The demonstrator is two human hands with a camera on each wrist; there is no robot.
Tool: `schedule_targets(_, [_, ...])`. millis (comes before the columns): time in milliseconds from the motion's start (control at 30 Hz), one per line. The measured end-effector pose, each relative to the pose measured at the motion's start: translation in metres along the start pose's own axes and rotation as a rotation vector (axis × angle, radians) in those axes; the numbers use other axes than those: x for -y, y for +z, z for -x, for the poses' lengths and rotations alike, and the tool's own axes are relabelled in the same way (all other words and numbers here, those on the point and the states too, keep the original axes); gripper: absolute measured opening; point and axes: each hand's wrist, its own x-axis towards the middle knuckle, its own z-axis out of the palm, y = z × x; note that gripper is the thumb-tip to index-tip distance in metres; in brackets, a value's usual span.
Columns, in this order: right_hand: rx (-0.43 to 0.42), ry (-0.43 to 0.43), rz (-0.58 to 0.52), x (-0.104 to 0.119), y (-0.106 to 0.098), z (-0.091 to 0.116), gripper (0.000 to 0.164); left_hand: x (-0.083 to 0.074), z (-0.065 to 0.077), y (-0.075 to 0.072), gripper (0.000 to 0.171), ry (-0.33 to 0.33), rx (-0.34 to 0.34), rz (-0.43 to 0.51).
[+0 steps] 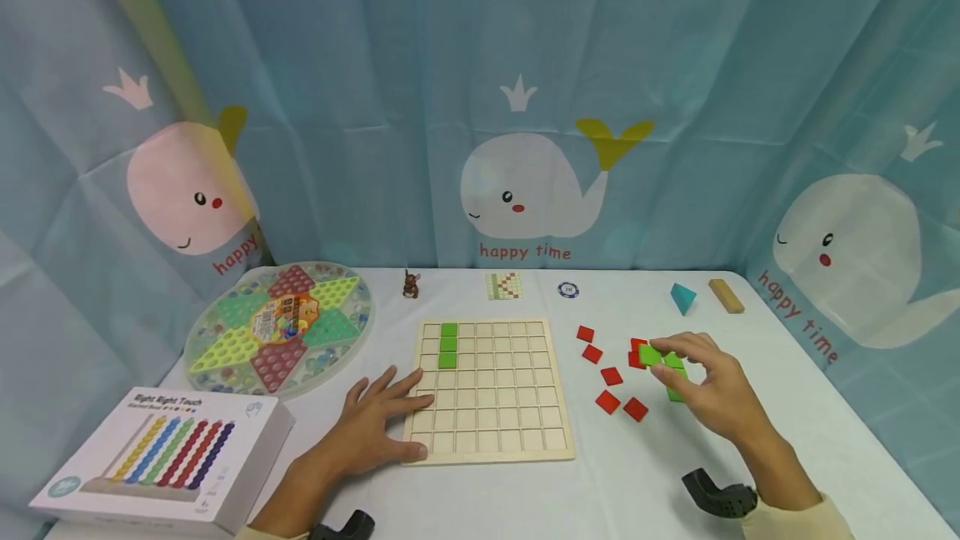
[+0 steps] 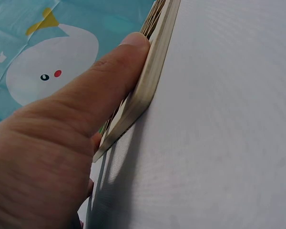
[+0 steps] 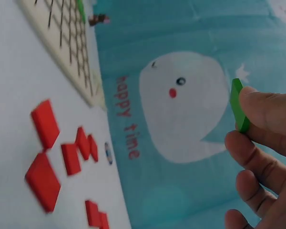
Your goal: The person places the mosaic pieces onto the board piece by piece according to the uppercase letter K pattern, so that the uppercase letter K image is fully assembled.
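Observation:
A wooden grid board point(image 1: 501, 423) lies on the table, with several green square tiles point(image 1: 447, 345) in one column near its top left. My left hand point(image 1: 367, 423) rests on the board's left edge, fingers spread and fairly straight; in the left wrist view the thumb point(image 2: 109, 71) presses along the wooden rim. On the right, my right hand point(image 1: 716, 386) pinches a green square tile point(image 3: 238, 106) between thumb and fingers, raised over the table. Below and beside that hand lie more green tiles point(image 1: 675, 395), partly hidden by it, and several red square tiles point(image 1: 611, 376).
Along the back stand a small brown figurine point(image 1: 411, 284), a printed pattern card point(image 1: 504, 286), a round chip point(image 1: 568, 290), a teal pyramid point(image 1: 682, 298) and a wooden block point(image 1: 726, 296). At left are a round game board point(image 1: 352, 357) and a white box point(image 1: 165, 457).

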Motion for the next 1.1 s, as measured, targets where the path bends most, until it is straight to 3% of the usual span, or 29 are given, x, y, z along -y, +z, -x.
schedule_targets(267, [0.004, -0.069, -0.063, 0.03, 0.005, -0.008, 0.038, -0.002, -0.001, -0.001, 0.076, -0.006, 0.005, -0.006])
schedule_targets(500, [0.011, -0.089, -0.109, 0.046, 0.021, -0.015, 0.035, -0.003, 0.0, -0.001, 0.074, -0.007, 0.009, 0.0])
schedule_targets(700, [0.032, -0.12, -0.144, 0.064, 0.042, -0.025, 0.034, -0.002, 0.002, -0.002, 0.074, 0.0, 0.001, 0.004])
schedule_targets(1100, [0.141, -0.096, -0.254, 0.092, 0.098, -0.044, 0.029, -0.002, 0.002, -0.001, 0.073, -0.005, 0.002, 0.008])
